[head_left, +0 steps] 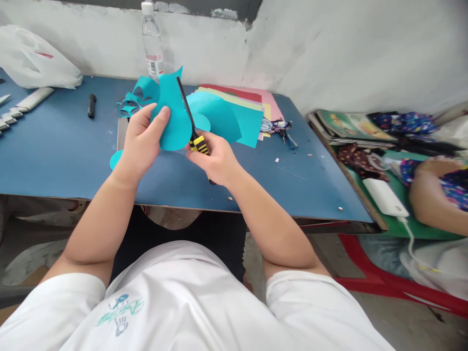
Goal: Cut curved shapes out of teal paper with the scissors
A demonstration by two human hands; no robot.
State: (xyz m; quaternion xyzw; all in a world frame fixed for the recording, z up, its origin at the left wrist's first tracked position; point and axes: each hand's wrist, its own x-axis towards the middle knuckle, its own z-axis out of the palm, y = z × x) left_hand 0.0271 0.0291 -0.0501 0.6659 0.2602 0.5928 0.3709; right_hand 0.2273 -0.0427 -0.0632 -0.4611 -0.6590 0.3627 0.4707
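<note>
My left hand (144, 139) pinches a sheet of turquoise paper (175, 129) between thumb and fingers, above the blue table. The sheet has a rounded lower edge and a pointed upper corner. My right hand (217, 161) is closed around the black-and-yellow handles of a pair of scissors (197, 142). Their dark blades point up and lie along the right edge of the sheet. Whether the blades touch the paper is hard to make out. Curled turquoise offcuts (129, 103) lie behind my left hand. A small rounded turquoise piece (116, 159) shows beside my left wrist.
Coloured paper sheets (248, 122) lie behind my right hand. A water bottle (151, 44) stands by the wall, with a black marker (91, 106) and white plastic bag (40, 58) to the left. At right are magazines (351, 127), a white power bank (385, 197) and another person's arm (435, 195).
</note>
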